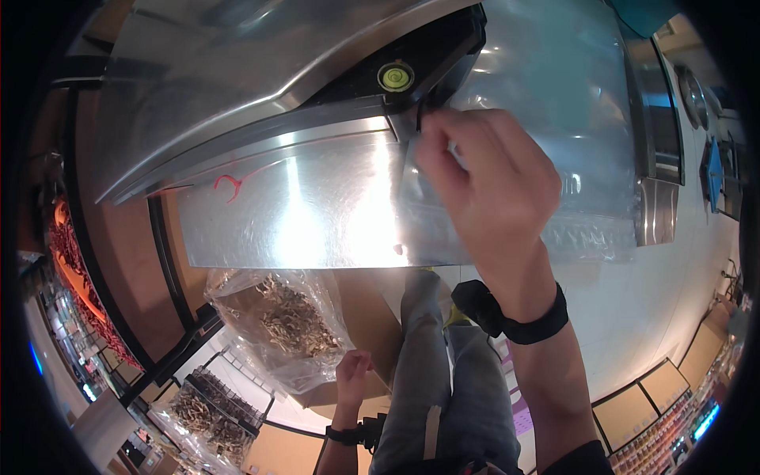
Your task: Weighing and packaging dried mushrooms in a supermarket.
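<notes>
The right hand is raised in front of the camera with its fingers curled and pinched onto the edge of a clear, glossy plastic bag. The bag lies flat and looks empty, spread over the right part of a brushed stainless-steel machine top. The fingertips press right where the bag's left edge meets the black recessed section of the machine. A black wristband circles this wrist.

Just left of the fingertips, set into the black section, sits a small round yellow-green bubble level. A slanted stainless-steel lid or cover rises above the flat steel plate, and a small red hand-drawn mark shows on the plate's left part.

The left hand hangs low by the person's side, closed loosely on the lower corner of a clear plastic bag filled with dried brown mushroom-like pieces. This bag sits below the front edge of the steel plate, above a brown cardboard surface. A dark watch or band is on this wrist.

Grey trousers are visible between the arms. At the lower left stand black wire baskets of dried goods, and dried red chillies lie along the far left edge.
</notes>
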The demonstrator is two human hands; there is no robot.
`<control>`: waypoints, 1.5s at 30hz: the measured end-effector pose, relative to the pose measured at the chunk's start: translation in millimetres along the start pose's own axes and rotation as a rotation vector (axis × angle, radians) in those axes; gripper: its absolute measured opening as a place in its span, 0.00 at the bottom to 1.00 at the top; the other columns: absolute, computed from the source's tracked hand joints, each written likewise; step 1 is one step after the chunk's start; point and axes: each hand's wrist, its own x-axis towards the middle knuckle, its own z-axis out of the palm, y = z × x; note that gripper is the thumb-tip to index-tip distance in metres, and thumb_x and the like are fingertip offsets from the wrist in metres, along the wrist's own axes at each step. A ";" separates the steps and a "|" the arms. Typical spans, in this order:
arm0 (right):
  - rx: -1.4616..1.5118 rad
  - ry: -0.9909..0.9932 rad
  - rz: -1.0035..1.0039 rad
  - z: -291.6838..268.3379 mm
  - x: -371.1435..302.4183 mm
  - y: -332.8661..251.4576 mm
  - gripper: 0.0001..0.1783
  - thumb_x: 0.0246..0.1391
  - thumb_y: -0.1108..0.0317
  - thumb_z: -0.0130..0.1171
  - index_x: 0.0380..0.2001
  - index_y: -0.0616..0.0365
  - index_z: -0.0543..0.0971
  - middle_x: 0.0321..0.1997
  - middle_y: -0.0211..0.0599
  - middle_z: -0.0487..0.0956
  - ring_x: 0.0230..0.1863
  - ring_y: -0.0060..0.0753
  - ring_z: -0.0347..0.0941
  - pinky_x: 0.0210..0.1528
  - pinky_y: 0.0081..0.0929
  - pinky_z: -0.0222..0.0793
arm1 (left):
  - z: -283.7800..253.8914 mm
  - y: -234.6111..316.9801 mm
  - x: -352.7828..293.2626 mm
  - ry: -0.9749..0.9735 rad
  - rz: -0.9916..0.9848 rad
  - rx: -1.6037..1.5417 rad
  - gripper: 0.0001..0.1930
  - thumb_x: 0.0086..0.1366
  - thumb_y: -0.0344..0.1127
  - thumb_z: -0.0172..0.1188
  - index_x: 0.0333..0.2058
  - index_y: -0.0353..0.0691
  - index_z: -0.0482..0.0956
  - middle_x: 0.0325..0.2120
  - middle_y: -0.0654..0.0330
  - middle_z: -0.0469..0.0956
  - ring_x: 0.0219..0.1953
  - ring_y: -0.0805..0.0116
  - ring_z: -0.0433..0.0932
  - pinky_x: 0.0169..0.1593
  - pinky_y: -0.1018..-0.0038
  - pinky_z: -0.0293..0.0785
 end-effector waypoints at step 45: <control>0.027 0.068 0.041 2.5 11.6 -5.6 0.09 0.29 0.79 0.63 0.17 0.57 0.73 0.19 0.31 0.69 0.18 0.30 0.68 0.18 0.22 0.62 | 2.2 3.1 -3.4 -0.038 0.054 -0.065 0.06 0.63 0.31 0.56 0.35 0.33 0.73 0.23 0.63 0.73 0.27 0.77 0.71 0.33 0.80 0.68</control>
